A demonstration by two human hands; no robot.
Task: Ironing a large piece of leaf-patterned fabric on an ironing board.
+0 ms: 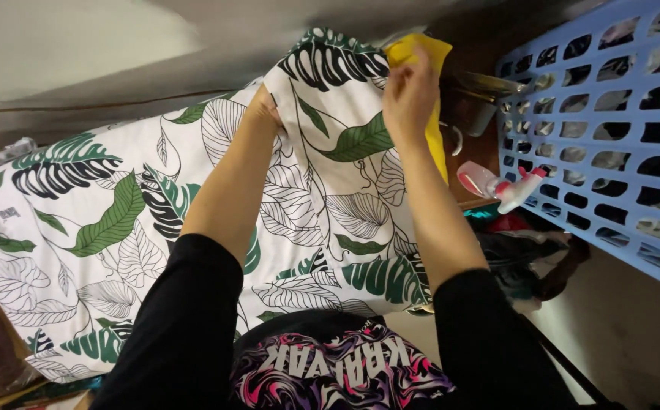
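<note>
Up at the far end of the mattress (79,250), the right hand (410,95) has its fingers pinched together on the yellow pillow (436,137), gripping it where the leaf-print pillowcase (330,114) wraps over it. Only a yellow strip of the pillow shows, along the right side and at the top corner; the rest is inside the cover. The left hand (263,110) is at the cover's left edge, its fingers hidden under the fabric, so whether it is clamped on the cloth cannot be told. Both forearms are bare, with black sleeves (186,319) pushed up near the elbows.

The pillowcase is white with green and black leaves, matching the bedsheet (117,197) that covers the mattress beneath it. Just beside the mattress's right edge, a spray bottle (497,186) with a pink and white head lies among dark clothes (520,250). Further right, a blue plastic basket (611,137) with oblong holes stands tilted, well apart from the hands.
</note>
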